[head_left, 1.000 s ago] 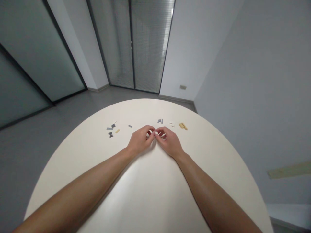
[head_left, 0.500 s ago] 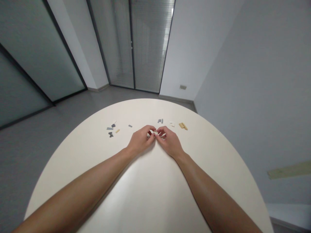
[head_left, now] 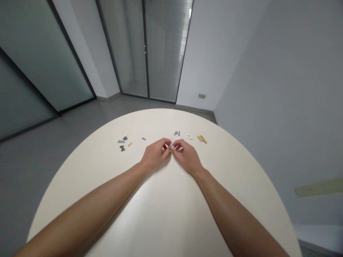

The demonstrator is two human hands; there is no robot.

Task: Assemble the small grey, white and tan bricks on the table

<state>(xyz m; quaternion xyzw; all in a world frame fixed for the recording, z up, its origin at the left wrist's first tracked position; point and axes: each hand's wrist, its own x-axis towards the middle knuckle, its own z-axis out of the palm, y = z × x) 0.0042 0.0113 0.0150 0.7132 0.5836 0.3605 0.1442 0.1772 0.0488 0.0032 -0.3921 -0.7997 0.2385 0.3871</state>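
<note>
My left hand (head_left: pixel 154 154) and my right hand (head_left: pixel 187 156) meet at the middle of a round cream table (head_left: pixel 166 210). Both pinch a small white piece (head_left: pixel 171 146) between thumb and fingertips, the fingers curled round it. The piece is mostly hidden by the fingers. Both wrists rest on the tabletop.
Small loose pieces lie beyond the hands: dark grey and tan ones (head_left: pixel 122 143) at the left, a grey one (head_left: pixel 143 139), grey ones (head_left: pixel 176 133), a white one (head_left: pixel 190 136) and a tan one (head_left: pixel 202 139) at the right. Glass doors and grey walls stand behind the table.
The fingertips have shifted slightly around the white piece. The arms and the loose pieces have stayed where they were.
</note>
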